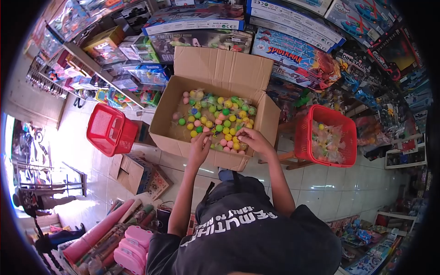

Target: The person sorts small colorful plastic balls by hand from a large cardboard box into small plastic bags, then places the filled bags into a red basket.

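Note:
An open cardboard box (176, 143) stands in front of me, its flaps folded out. Inside lie many small coloured balls (226, 111), yellow, green, pink and a few blue, some wrapped in clear plastic. My left hand (200, 145) is over the box's near edge, fingertips pinched together beside a pink ball. Just to its right, my right hand (253, 139) also has its fingers drawn together, close to some yellow balls. What either pinch holds is too small to make out.
A red basket (110, 130) is left of the box. Another red basket (350, 137), holding plastic-wrapped items, rests on a wooden stool (286, 158) at the right. Boxed toys (293, 57) are stacked behind. An opened carton (130, 172) lies on the tiled floor.

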### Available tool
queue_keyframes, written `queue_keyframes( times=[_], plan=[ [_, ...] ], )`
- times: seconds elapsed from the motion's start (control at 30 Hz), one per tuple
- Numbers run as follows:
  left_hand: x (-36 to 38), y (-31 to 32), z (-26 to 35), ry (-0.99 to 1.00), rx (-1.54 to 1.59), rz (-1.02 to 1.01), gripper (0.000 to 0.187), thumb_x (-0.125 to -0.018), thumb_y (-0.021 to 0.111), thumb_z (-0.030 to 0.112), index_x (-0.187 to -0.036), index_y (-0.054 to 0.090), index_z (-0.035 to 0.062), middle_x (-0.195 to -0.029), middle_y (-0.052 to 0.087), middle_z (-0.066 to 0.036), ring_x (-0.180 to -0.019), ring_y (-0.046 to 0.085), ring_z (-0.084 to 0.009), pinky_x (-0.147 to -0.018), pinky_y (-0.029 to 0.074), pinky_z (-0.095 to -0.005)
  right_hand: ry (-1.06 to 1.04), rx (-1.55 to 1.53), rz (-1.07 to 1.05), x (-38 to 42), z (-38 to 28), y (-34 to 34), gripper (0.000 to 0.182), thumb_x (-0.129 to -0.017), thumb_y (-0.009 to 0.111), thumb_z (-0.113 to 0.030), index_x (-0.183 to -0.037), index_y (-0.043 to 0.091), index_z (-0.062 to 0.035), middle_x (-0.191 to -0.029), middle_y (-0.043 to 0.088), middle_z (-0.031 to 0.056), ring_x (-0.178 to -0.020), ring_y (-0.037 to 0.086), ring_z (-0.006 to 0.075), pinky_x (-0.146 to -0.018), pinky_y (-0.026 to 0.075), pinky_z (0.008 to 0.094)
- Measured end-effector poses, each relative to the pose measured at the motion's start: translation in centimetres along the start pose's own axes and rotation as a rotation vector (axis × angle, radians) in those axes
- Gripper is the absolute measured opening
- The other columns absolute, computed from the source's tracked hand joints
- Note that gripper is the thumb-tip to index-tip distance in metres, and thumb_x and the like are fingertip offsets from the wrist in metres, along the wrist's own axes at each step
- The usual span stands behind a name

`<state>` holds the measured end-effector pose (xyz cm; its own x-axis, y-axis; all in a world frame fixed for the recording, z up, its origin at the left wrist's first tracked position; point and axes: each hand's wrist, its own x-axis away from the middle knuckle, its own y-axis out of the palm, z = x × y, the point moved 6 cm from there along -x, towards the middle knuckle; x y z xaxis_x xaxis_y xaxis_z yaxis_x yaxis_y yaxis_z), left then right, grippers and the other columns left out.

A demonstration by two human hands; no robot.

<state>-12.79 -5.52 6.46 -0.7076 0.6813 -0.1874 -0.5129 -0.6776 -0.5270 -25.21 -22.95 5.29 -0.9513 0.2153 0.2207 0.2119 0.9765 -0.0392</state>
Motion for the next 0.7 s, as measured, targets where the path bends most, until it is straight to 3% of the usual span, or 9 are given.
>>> queue_keyframes(
  times=[0.1,0.2,0.27,0.37,0.43,0.5,0.63,0.7],
  plan=[
    [-3.2,1.6,-1.8,0.032,0.030,-0.201,0.026,-0.081,0.055,0.016,-0.104,0.055,0.0027,-0.094,0.060,-0.015,-0.092,0.057,-0.0312,-0.079,0.044,-0.0383,-0.063,0.190,0.035,-2.9,0.5,-1.0,0.014,-0.085,0.054,-0.008,-0.097,0.055,-0.0004,-0.086,0.057,0.0032,-0.081,0.054,0.0114,-0.075,0.044,0.0246],
    [-5.2,2.7,-2.5,0.046,-0.036,-0.311,0.028,-0.085,0.054,0.020,-0.105,0.057,0.0011,-0.096,0.061,-0.017,-0.091,0.059,-0.0279,-0.077,0.045,-0.0343,0.056,0.370,0.048,-4.9,2.2,-1.9,0.019,-0.080,0.058,-0.008,-0.096,0.055,0.0006,-0.084,0.060,0.0084,-0.081,0.058,0.0152,-0.072,0.046,0.0270],
    [-6.0,4.0,-4.1,0.063,-0.018,-0.362,0.029,-0.084,0.054,0.021,-0.106,0.057,0.0016,-0.098,0.061,-0.016,-0.092,0.059,-0.0280,-0.078,0.046,-0.0343,0.183,0.595,0.071,-6.3,3.4,-3.1,0.024,-0.074,0.059,-0.006,-0.097,0.056,0.0004,-0.086,0.062,0.0157,-0.084,0.061,0.0224,-0.073,0.048,0.0320],
    [-7.1,5.1,-4.9,0.046,-0.027,-0.456,0.031,-0.084,0.055,0.023,-0.107,0.057,0.0028,-0.100,0.061,-0.016,-0.093,0.059,-0.0284,-0.079,0.046,-0.0343,0.248,0.791,0.149,-8.1,5.5,-4.4,0.027,-0.072,0.057,-0.004,-0.099,0.057,-0.0014,-0.093,0.062,0.0194,-0.090,0.060,0.0291,-0.075,0.048,0.0367],
    [-7.7,5.7,-5.6,0.017,-0.048,-0.511,0.031,-0.084,0.055,0.024,-0.107,0.057,0.0035,-0.100,0.061,-0.015,-0.094,0.059,-0.0287,-0.079,0.045,-0.0341,0.317,0.872,0.147,-9.0,6.4,-4.7,0.026,-0.073,0.055,-0.003,-0.099,0.058,-0.0019,-0.095,0.061,0.0192,-0.090,0.059,0.0308,-0.075,0.048,0.0385],
    [-8.1,6.5,-6.2,0.014,-0.048,-0.579,0.032,-0.083,0.054,0.026,-0.108,0.054,0.0051,-0.100,0.060,-0.018,-0.092,0.056,-0.0346,-0.079,0.044,-0.0410,0.386,0.957,0.141,-9.6,7.3,-5.0,0.025,-0.073,0.053,-0.003,-0.098,0.058,-0.0025,-0.097,0.061,0.0190,-0.091,0.059,0.0325,-0.076,0.048,0.0403],
    [-8.5,8.0,-8.3,-0.017,-0.175,-0.662,0.034,-0.083,0.054,0.024,-0.112,0.054,0.0061,-0.100,0.060,-0.014,-0.093,0.058,-0.0302,-0.080,0.045,-0.0381,0.451,1.013,0.114,-10.6,8.4,-4.9,0.025,-0.076,0.050,-0.005,-0.101,0.057,-0.0019,-0.100,0.059,0.0209,-0.094,0.058,0.0333,-0.078,0.047,0.0415],
    [-8.3,9.3,-10.1,0.061,-0.189,-0.697,0.035,-0.083,0.052,0.029,-0.109,0.054,0.0068,-0.098,0.060,-0.018,-0.092,0.057,-0.0348,-0.078,0.045,-0.0429,0.499,1.030,0.084,-10.7,9.4,-4.8,0.026,-0.077,0.050,-0.006,-0.103,0.056,-0.0019,-0.101,0.059,0.0216,-0.095,0.058,0.0336,-0.079,0.047,0.0418]
  ],
)
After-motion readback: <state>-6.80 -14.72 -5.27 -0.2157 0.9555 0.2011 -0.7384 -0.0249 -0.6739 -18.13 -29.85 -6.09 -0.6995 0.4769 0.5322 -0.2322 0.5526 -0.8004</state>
